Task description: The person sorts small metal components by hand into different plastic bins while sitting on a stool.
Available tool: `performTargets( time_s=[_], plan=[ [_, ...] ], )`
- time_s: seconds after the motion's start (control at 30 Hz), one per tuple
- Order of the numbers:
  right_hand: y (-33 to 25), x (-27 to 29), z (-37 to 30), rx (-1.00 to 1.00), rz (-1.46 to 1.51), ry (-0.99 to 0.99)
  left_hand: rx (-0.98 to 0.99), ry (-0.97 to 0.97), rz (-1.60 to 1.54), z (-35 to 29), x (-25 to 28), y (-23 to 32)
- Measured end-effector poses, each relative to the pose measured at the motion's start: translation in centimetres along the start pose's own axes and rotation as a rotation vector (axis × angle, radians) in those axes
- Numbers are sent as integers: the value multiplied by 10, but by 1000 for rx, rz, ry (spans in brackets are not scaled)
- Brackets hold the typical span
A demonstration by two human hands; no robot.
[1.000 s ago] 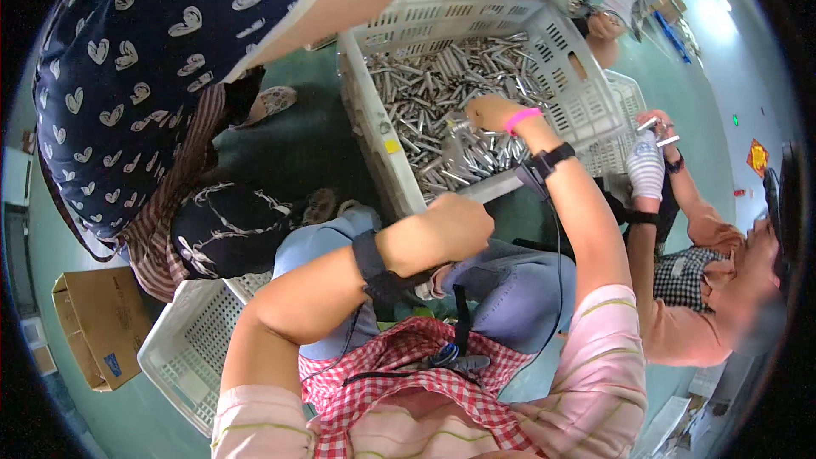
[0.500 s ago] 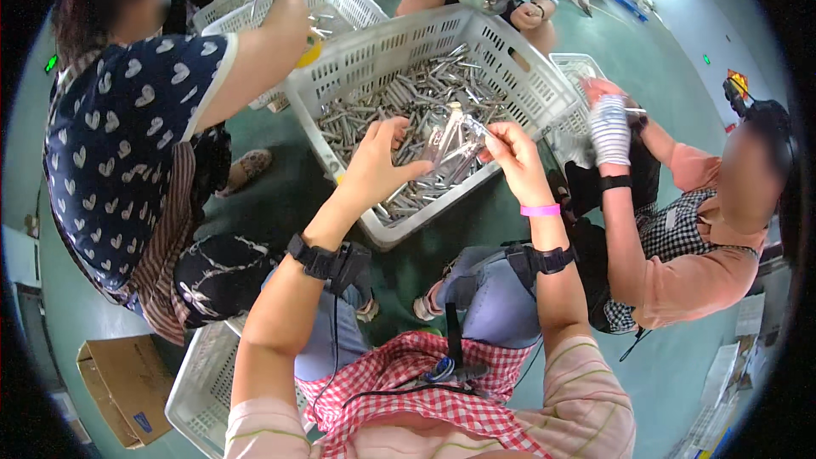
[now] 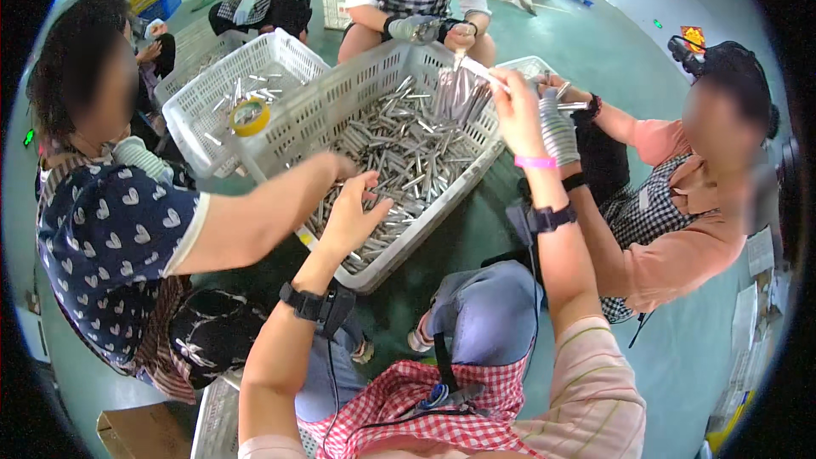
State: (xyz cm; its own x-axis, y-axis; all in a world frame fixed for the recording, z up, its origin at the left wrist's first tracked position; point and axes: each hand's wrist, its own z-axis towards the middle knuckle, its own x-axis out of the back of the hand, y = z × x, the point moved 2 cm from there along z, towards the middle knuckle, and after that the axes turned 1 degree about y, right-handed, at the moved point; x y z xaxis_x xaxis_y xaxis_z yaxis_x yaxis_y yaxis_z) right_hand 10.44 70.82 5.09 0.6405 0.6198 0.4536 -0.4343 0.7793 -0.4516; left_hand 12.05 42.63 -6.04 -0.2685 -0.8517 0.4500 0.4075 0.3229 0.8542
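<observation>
A large white crate [image 3: 387, 276] in front of me holds many small silvery metal tubes [image 3: 399, 157]. My right hand [image 3: 517, 115] is raised over the crate's right side, fingers pinched on the whitish top end of a clear plastic bag [image 3: 463, 95]. The bag hangs toward the crate's far right corner, blurred, with long metal pieces showing in it. Above the tubes at the crate's near left, my left hand [image 3: 353, 214] is open, its fingers apart and nothing in them. A co-worker's bare forearm [image 3: 280, 204] reaches in from the left, right beside it.
At the far left, a smaller white crate [image 3: 191, 140] holds metal tubes and a yellow tape roll [image 3: 250, 117]. Co-workers sit left, right and across; the right one's striped glove [image 3: 558, 132] is close to my right hand. A cardboard box [image 3: 144, 433] stands at lower left.
My right hand has moved up and away with the bag toward the far right. My left hand has come away from it, lower and leftward. The left co-worker's arm has swung down into the crate.
</observation>
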Motion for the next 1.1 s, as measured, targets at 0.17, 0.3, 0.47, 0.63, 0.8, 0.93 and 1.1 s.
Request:
performTargets(
  time_s=[0.17,0.3,0.47,0.63,0.8,0.93,1.1],
  plan=[
    [1,61,67,192,-272,87,-9,-87,-10,-2,-12,4],
    [-17,94,94,247,-370,178,-9,-140,-12,-7,-12,9],
    [-30,133,117,271,-453,196,-12,-190,-51,-5,-21,7],
    [-48,145,132,205,-418,226,-87,-213,-28,-6,-21,10],
    [-68,144,137,210,-343,273,-89,-226,-3,-12,-19,5],
    [-101,130,133,227,-228,221,-99,-226,-10,-17,-12,8],
    [-126,109,122,288,-39,202,-104,-104,-29,-9,-3,6]
  ],
)
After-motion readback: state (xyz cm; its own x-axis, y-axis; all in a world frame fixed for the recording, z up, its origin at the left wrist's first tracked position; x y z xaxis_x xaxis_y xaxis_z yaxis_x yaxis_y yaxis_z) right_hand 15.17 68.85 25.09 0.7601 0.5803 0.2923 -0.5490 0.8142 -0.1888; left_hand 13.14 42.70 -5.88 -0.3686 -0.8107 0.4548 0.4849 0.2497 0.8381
